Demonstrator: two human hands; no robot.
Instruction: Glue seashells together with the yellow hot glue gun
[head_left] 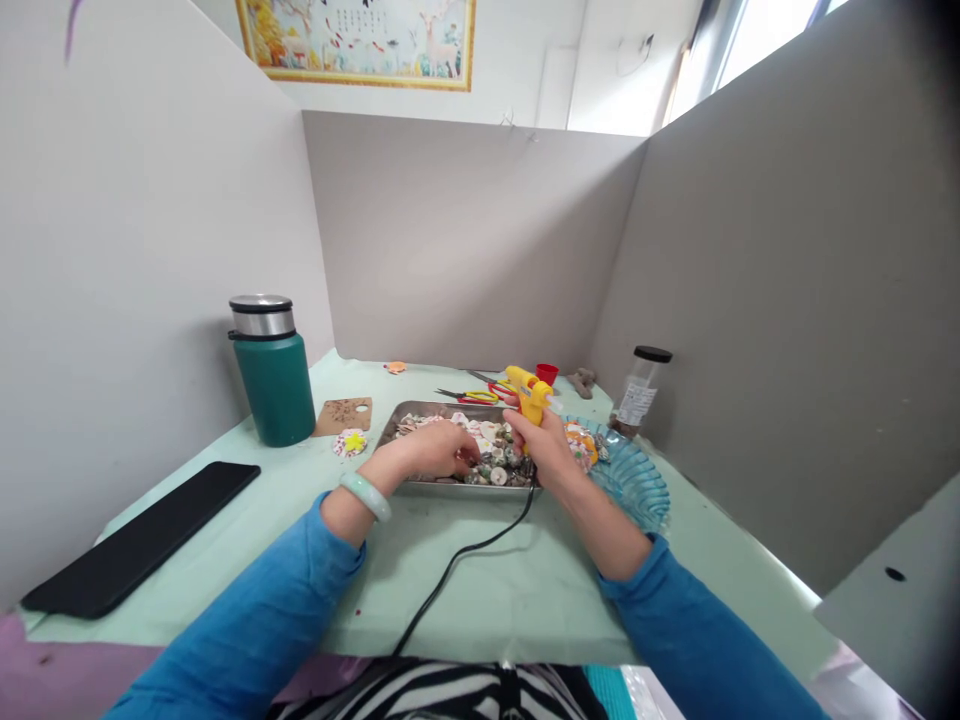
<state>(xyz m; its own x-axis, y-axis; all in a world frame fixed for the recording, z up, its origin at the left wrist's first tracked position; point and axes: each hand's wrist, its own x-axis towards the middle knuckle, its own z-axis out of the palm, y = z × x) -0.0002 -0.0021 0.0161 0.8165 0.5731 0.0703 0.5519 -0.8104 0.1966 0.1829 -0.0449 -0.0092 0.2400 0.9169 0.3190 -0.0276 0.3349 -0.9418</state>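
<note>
Gripping a yellow glue gun (531,393) in the right hand (546,445), over the right end of a metal tray (450,490) in the middle of the surface (570,600), and trailing a black cord (451,573) toward the near edge. Reaching with the left hand (439,448), partly curled, into the buttons (499,476) in that tray; impossible to tell whether pinching any. Working beside a blue plate (646,490) on the right, with a green bottle (274,390) standing on the left.
</note>
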